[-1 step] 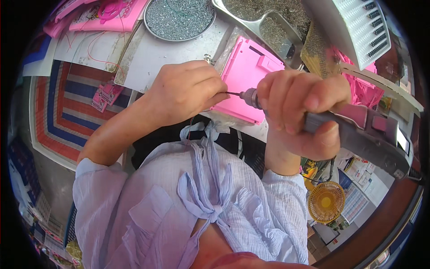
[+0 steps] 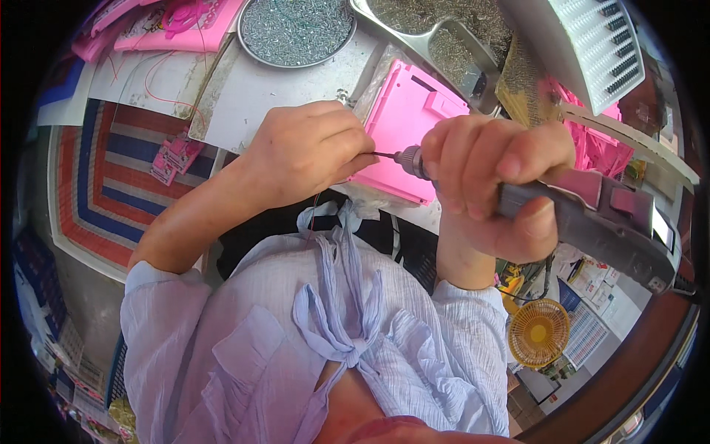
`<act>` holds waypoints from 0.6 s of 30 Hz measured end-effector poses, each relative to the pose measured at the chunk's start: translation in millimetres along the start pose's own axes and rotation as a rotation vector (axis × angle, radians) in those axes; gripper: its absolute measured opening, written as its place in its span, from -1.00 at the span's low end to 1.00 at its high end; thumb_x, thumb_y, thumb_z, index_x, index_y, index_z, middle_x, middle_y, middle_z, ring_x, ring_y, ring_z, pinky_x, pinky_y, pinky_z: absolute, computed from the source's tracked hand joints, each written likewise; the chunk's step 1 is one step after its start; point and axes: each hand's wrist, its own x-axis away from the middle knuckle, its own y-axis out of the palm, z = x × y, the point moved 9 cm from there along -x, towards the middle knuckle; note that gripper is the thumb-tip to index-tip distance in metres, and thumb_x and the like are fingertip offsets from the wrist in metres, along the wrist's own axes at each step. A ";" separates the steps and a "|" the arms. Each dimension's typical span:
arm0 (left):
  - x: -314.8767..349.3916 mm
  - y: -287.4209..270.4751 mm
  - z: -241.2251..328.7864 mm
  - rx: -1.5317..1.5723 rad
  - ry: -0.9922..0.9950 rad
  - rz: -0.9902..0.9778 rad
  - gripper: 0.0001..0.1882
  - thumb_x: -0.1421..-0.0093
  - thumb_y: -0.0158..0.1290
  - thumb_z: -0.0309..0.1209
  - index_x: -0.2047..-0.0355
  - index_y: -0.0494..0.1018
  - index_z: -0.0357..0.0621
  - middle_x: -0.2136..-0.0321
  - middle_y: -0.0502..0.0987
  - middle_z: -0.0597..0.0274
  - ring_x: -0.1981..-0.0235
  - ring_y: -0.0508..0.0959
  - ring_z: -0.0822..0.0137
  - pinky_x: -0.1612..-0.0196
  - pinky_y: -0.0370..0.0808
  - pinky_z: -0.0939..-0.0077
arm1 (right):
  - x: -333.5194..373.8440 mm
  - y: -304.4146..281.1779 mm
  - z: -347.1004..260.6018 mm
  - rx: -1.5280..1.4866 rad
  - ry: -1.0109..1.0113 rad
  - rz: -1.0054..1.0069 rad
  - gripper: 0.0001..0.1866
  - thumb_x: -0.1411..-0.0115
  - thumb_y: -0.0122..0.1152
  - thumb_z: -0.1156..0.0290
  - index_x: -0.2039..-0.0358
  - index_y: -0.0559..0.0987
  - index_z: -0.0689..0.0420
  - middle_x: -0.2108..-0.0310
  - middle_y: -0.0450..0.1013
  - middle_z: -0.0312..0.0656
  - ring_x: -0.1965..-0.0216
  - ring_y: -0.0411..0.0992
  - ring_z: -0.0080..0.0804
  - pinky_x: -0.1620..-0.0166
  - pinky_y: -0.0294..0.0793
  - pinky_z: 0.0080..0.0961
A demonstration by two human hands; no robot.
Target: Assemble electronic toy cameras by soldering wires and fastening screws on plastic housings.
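Observation:
My right hand (image 2: 495, 185) is wrapped round a grey electric screwdriver (image 2: 599, 218), held almost level with its bit pointing left. The bit's tip reaches the fingertips of my left hand (image 2: 314, 148), which are pinched together. Whatever the left fingers hold is hidden behind them; a thin reddish wire (image 2: 314, 211) hangs below that hand. Beneath the bit, a flat pink plastic case (image 2: 399, 129) lies on the table, partly covered by both hands.
At the back stands a round metal dish (image 2: 296, 29) full of small screws, beside a metal tray (image 2: 414, 44) with more small metal parts. Pink parts (image 2: 177, 29) with loose wires lie back left. A white bristled block (image 2: 606, 52) rises at the right, near a yellow basket (image 2: 539, 333).
The right hand and the screwdriver have shifted very slightly to the left. Nothing else visibly differs.

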 end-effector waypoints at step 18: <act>31.0 -10.2 -42.2 0.014 -0.344 0.006 -0.72 -0.19 0.27 -0.34 0.52 0.41 -0.16 0.58 0.42 0.16 0.54 0.45 0.07 0.44 0.39 0.27 | 24.1 -2.9 59.4 0.392 0.073 0.012 -0.72 -0.34 0.28 0.30 0.29 0.36 0.16 0.64 0.33 -0.25 0.63 0.27 -0.51 0.54 0.29 -0.49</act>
